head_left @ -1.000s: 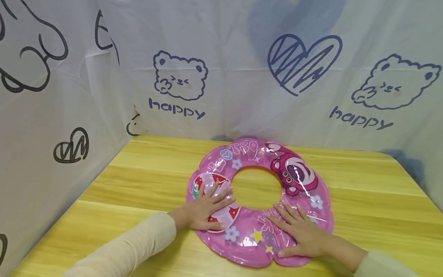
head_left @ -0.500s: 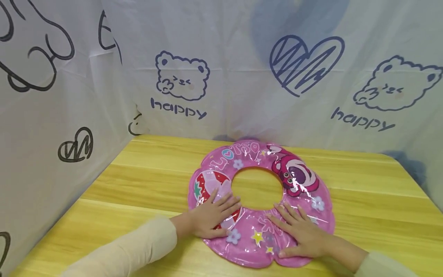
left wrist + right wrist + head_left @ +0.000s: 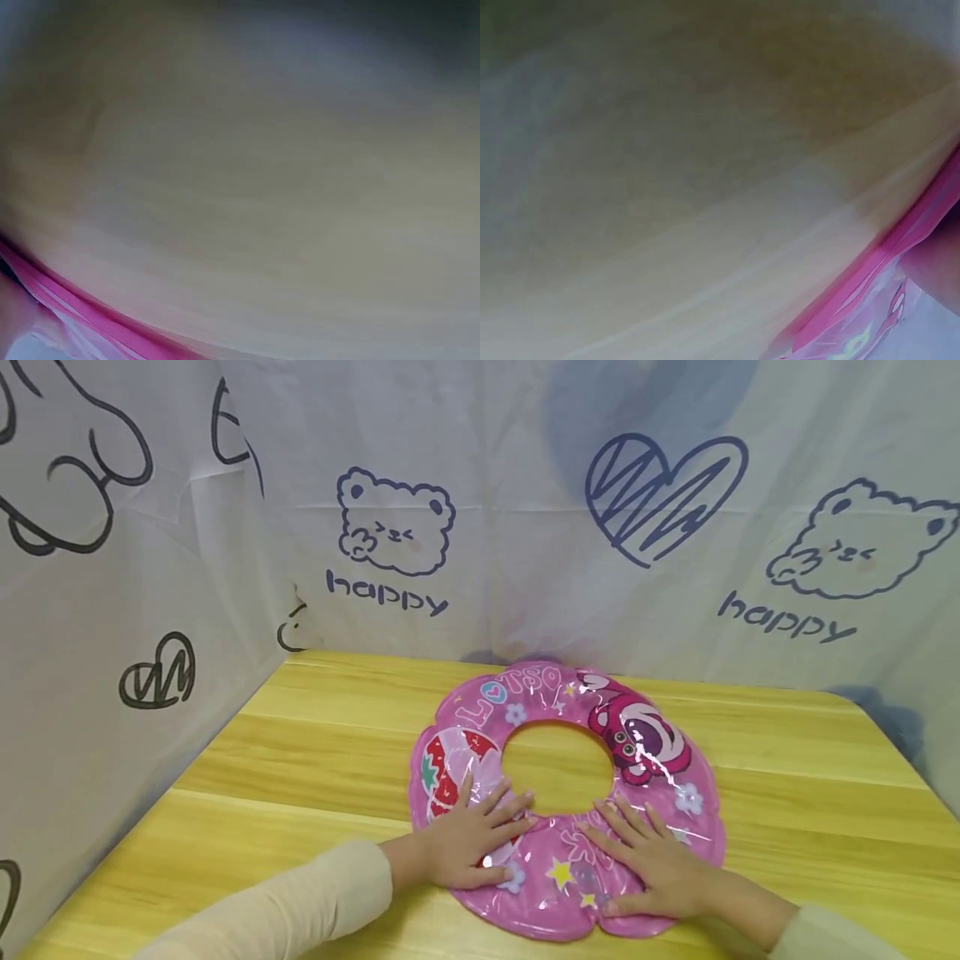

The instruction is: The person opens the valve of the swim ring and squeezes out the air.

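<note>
A pink inflatable swim ring [image 3: 540, 893] with a scalloped edge lies flat, printed with a bear, a strawberry, flowers, stars and lettering. My left hand [image 3: 472, 843] rests on its lower left part, fingers spread and pointing toward the hole, covering some of the strawberry print. Across from it, my right hand [image 3: 652, 868] lies with spread fingers on the lower right part, the thumb near a notch in the front edge. Both palms face down on the ring. Only a strip of the pink ring [image 3: 97, 319] shows in the left wrist view, and likewise the ring's edge [image 3: 855, 281] in the right wrist view.
The ring sits on a yellow wood-grain table [image 3: 322, 735]. A white cloth [image 3: 517, 568] with drawn bears, hearts and the word "happy" hangs behind the table's far edge. Another drawn-on cloth [image 3: 210, 585] stands along the left side.
My left hand has slid to the right and slightly toward the front over the ring, uncovering more of the strawberry. The right hand stays where it was.
</note>
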The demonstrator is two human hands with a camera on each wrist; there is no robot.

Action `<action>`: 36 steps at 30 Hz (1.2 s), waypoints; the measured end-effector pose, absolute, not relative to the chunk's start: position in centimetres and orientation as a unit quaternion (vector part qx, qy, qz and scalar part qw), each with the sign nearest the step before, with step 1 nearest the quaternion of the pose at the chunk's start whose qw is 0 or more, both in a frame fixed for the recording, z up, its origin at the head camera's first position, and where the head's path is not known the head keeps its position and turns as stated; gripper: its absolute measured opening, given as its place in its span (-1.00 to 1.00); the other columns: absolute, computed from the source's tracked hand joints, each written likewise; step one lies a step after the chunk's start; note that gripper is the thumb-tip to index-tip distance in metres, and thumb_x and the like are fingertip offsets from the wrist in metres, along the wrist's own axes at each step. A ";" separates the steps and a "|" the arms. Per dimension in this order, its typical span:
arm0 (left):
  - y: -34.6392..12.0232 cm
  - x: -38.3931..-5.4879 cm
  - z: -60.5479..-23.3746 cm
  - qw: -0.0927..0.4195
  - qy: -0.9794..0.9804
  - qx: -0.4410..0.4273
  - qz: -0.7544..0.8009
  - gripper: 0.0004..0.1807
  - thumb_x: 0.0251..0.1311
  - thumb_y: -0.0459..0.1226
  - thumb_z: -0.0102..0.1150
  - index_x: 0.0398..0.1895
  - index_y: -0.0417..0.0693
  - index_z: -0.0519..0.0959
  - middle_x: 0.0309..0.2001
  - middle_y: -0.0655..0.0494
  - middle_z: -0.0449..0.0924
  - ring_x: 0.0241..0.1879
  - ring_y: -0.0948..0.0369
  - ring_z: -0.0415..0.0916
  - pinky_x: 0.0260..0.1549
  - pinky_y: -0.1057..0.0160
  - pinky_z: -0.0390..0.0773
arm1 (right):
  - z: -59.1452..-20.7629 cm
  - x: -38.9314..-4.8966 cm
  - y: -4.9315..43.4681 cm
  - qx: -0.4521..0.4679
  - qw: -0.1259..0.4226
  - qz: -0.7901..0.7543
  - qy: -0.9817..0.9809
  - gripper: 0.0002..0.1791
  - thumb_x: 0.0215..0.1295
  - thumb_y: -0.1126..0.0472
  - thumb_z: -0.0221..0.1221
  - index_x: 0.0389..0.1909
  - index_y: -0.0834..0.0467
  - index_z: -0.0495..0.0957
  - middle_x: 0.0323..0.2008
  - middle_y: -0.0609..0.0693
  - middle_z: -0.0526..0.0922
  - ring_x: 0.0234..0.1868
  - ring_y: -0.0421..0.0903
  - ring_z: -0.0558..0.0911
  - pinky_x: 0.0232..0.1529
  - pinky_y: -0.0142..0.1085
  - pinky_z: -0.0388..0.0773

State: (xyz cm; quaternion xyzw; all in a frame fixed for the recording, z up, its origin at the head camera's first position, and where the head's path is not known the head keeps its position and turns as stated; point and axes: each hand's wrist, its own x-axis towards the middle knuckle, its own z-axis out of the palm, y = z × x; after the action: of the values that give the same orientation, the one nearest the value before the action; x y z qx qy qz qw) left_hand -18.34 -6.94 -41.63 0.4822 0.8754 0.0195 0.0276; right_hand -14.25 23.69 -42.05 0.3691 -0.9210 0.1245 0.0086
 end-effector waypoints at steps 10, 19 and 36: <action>-4.5 -16.1 -41.7 0.043 0.900 0.431 0.044 -0.12 0.21 0.30 -0.25 0.48 0.06 -0.12 0.50 0.04 -0.31 0.46 -0.09 -0.23 0.24 -0.42 -0.19 | -42.4 -14.1 23.4 0.451 0.128 0.025 -0.883 -0.12 0.19 -0.33 -0.01 0.39 0.13 0.12 0.38 0.08 0.22 0.48 -0.25 -0.34 0.39 -0.33 -0.67; -3.5 -15.9 -41.9 0.045 0.910 0.410 0.047 -0.14 0.19 0.34 -0.30 0.46 0.10 -0.03 0.49 0.15 -0.19 0.45 -0.10 -0.21 0.18 -0.48 -0.22 | -41.9 -13.5 23.1 0.468 0.103 0.010 -0.878 -0.27 0.30 -0.24 -0.07 0.40 0.02 0.13 0.37 -0.06 0.26 0.47 -0.24 -0.05 0.37 -0.36 -0.72; -1.9 -14.9 -41.6 0.033 0.935 0.353 -0.006 -0.12 0.12 0.40 -0.33 0.46 0.22 -0.03 0.49 0.10 -0.14 0.44 -0.11 -0.13 0.14 -0.50 -0.11 | -41.5 -13.4 22.7 0.441 0.055 0.028 -0.895 -0.33 0.33 -0.24 -0.12 0.40 -0.08 0.13 0.38 -0.09 0.24 0.35 -0.02 0.27 0.28 -0.41 -0.83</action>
State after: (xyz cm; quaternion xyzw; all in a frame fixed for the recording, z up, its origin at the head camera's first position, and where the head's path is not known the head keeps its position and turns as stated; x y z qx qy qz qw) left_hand -14.94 -1.89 -41.65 0.3534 0.9348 -0.0064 0.0332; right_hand -13.36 22.66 -41.51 0.4414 -0.8952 0.0278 0.0550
